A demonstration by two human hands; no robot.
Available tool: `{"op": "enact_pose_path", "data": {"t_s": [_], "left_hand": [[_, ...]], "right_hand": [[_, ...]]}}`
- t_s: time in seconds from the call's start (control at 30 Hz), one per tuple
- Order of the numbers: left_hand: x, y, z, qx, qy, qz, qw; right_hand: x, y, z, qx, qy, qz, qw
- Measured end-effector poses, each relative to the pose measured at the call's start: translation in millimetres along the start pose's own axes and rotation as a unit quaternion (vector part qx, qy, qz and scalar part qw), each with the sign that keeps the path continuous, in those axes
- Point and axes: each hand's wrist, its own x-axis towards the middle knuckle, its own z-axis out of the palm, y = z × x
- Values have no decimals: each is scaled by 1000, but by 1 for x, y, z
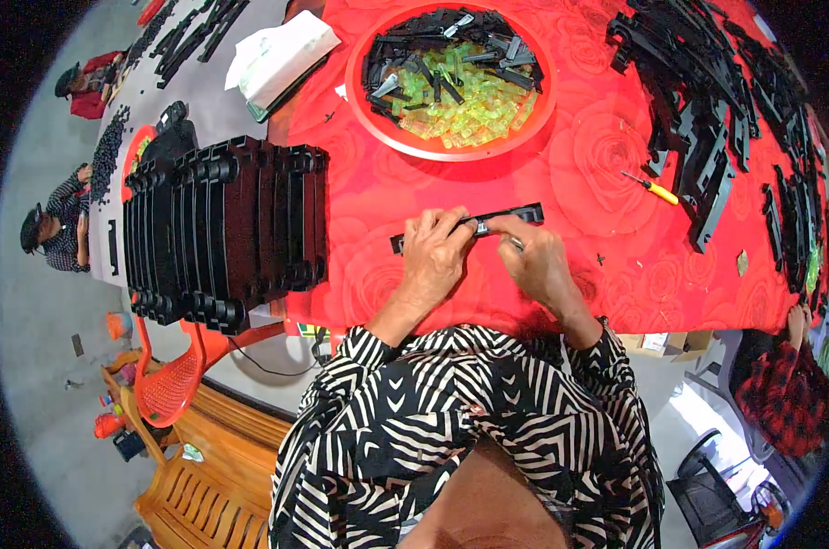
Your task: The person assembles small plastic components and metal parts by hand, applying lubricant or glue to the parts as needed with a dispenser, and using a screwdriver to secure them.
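A long black plastic strip (526,215) lies on the red cloth right in front of me, slightly slanted. My left hand (435,249) is closed over its left part, fingers and thumb pressed on it. On the strip, between my hands, sits a small grey-and-black piece (480,229). My right hand (535,261) is curled, with its fingertips at that piece. A bit of something shiny shows under the right fingers, too small to make out.
A round red tray (364,119) holds yellow-green clear pieces and small black parts. Stacked black plastic parts (227,229) stand at left, near a white packet (282,55). A yellow-handled screwdriver (660,192) lies by piled black strips (707,174). Other people sit at left and right.
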Motion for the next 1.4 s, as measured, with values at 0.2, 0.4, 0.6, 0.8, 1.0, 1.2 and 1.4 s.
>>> {"op": "enact_pose_path", "data": {"t_s": [0.2,0.4,0.6,0.8,1.0,1.2,1.4], "left_hand": [[0,-2,-3,42,-27,32,998],[-1,-3,-3,27,-39,35,998],[-2,-2,-3,43,-12,41,998],[-5,-4,2,57,-10,46,997],[-4,-4,4,45,-12,36,998],[-3,-3,2,45,-4,36,998],[-3,-4,3,48,-12,36,998]], "right_hand": [[2,-10,-6,-128,-81,-17,988],[3,1,-6,251,27,95,963],[31,1,11,606,110,27,788],[37,15,38,562,127,-1,817],[38,13,36,556,102,-6,825],[38,7,32,509,88,9,856],[37,9,31,521,68,9,851]]}}
